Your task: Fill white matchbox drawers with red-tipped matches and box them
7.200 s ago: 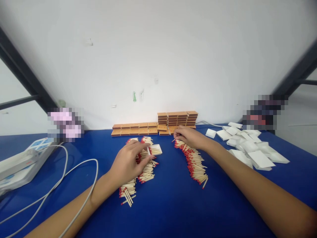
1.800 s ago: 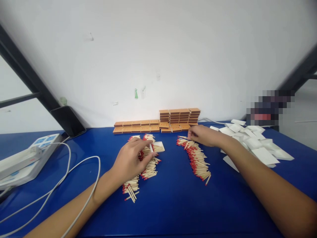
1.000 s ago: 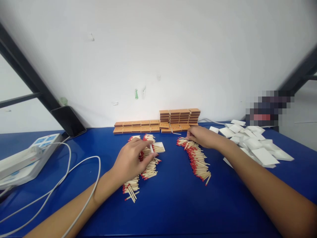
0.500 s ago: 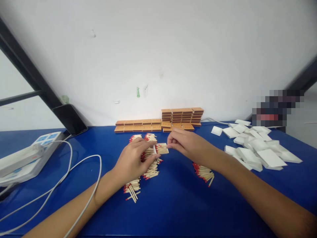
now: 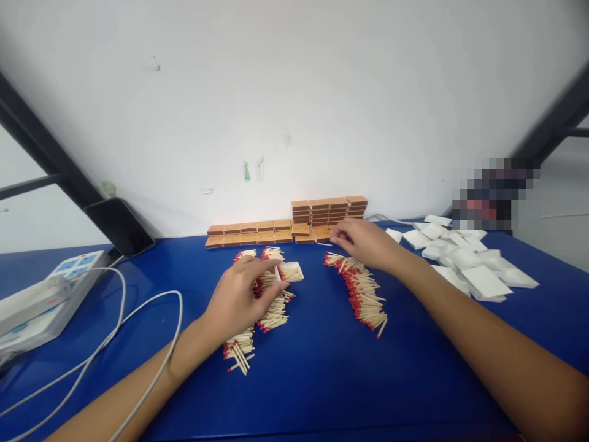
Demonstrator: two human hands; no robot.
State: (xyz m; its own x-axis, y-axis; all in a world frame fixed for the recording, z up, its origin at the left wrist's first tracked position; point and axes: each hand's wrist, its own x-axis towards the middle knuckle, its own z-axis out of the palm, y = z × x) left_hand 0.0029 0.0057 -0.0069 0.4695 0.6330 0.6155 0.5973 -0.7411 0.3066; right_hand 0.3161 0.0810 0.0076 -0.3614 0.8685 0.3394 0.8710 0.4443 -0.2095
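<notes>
My left hand (image 5: 242,291) holds a small white matchbox tray (image 5: 297,267) between thumb and fingers, its far end tilted away. Red-headed matches (image 5: 289,274) lie inside it. Under and beside this hand spread two heaps of loose matches (image 5: 275,316). My right hand (image 5: 361,241) is pinched closed beside an orange matchbox (image 5: 322,233) at the front of the stacked row; what its fingertips hold, if anything, I cannot make out. Below that hand lies another long heap of matches (image 5: 363,291).
Orange matchboxes (image 5: 248,232) stand in rows along the wall, with a taller stack (image 5: 329,212) at right. White trays (image 5: 478,276) pile up on the right. A power strip (image 5: 55,301), looping white cables (image 5: 124,307) and a black phone-like slab (image 5: 120,227) are at left.
My right hand has moved from the tray's open end up and right to the matchbox row, uncovering more of the right match heap. My left hand keeps hold of the tray. The view has shifted slightly.
</notes>
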